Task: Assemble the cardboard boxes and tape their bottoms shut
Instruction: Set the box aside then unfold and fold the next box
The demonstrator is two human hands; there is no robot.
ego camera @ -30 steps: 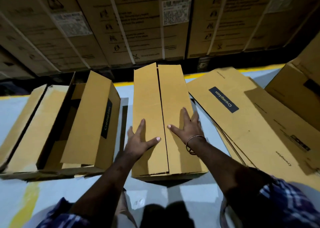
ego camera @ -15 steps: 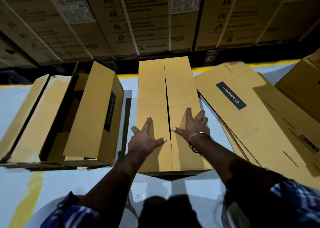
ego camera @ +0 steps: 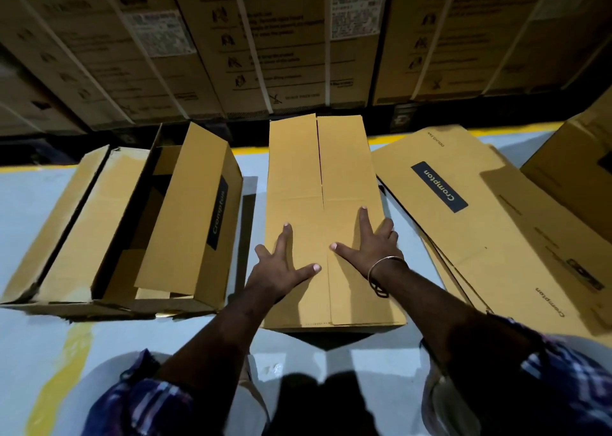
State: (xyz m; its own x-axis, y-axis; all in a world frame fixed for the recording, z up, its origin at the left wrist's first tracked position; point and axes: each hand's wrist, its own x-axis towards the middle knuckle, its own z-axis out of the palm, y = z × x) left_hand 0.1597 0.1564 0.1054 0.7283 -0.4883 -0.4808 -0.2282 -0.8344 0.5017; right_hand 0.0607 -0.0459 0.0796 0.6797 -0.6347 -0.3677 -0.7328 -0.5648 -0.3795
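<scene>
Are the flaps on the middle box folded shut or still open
Folded shut: the middle box has both flaps lying flat, meeting along a centre seam. No tape shows.

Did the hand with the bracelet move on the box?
Yes. The right hand slid a little toward the person along the box, keeping right of the seam, with fingers spread flat.

Tan cardboard box (ego camera: 318, 183) lies centred on floor; flaps folded shut, untaped.

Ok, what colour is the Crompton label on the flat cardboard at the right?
Dark navy with white lettering, on the flat cardboard; the label shows best in the head view.
</scene>
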